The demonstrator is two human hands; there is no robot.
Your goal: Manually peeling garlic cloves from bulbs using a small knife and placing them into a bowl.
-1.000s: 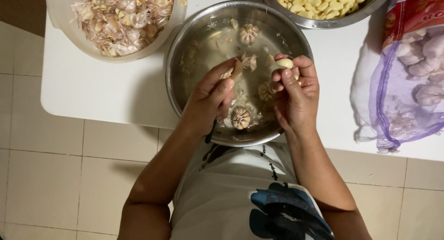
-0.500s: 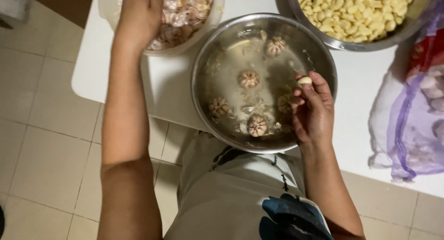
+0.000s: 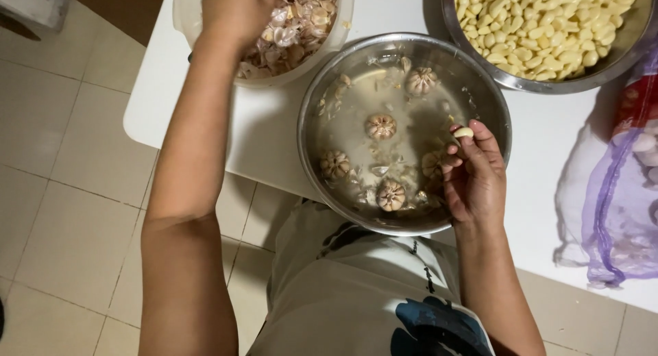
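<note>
Left hand: the left hand [image 3: 236, 13] reaches across to the plastic bowl [image 3: 188, 17] at the top left and rests over its near rim, on the heap of garlic skins [image 3: 298, 23]; the fingers curl down into the skins, and whether they hold anything cannot be told.
Right hand: the right hand [image 3: 476, 174] sits at the right rim of the steel bowl [image 3: 312, 116], fingers drawn together, pinching a peeled garlic clove [image 3: 464, 132] at the fingertips.
Steel bowl: it stands at the front edge of the white tabletop [image 3: 264, 140], straight before the person, and holds cloudy water with scraps of skin floating in it.
Garlic bulbs: several whole garlic bulbs [image 3: 380, 126] lie in the water, one near the far rim, one in the middle, one to the left, one at the near side and one partly hidden by the right hand.
Second steel bowl: a second steel bowl [image 3: 548, 85] at the top right, just beside the first, is heaped with peeled cloves [image 3: 548, 23].
Mesh bag: a purple mesh bag [image 3: 624, 212] lies at the right edge of the tabletop, well apart from the left hand, with pale bulbs showing through it.
Floor: pale floor tiles [image 3: 68, 191] show to the left below the tabletop.
</note>
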